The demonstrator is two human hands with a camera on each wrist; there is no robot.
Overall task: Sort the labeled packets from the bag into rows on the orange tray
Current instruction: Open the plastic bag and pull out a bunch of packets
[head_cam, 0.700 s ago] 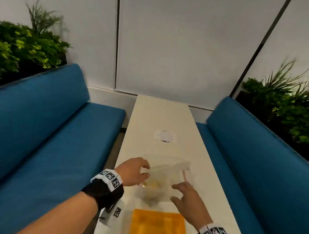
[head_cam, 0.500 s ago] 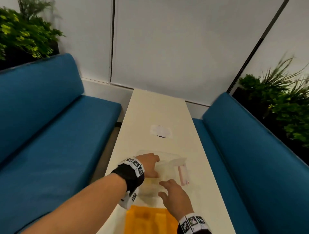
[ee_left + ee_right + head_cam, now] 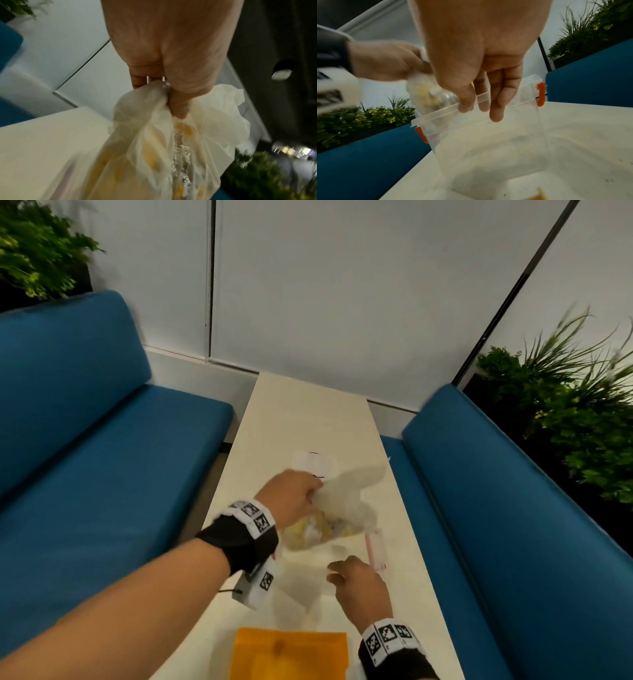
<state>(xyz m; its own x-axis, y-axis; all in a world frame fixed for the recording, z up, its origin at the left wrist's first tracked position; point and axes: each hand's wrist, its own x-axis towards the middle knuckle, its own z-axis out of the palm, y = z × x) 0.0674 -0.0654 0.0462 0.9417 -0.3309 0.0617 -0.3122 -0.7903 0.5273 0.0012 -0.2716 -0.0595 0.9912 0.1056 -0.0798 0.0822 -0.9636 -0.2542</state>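
our left hand (image 3: 296, 498) has its fingers curled tight around the gathered neck of the thin plastic bag (image 3: 337, 513), which hangs lifted above the clear plastic box (image 3: 489, 136), at about twelve o'clock from our right hand. yellow and pale packets (image 3: 150, 157) show blurred through the film; we cannot read any label. our right hand (image 3: 359, 587) rests on the near rim of the box, thumb outside and fingers (image 3: 494, 102) straight down inside the wall, lightly pinching it. the box has orange latches (image 3: 541, 94) at both ends and stands on the white table (image 3: 308, 419). the orange tray (image 3: 291, 655) lies at six o'clock, just beside the box, nearest to us. blue benches (image 3: 102, 457) run along both sides.
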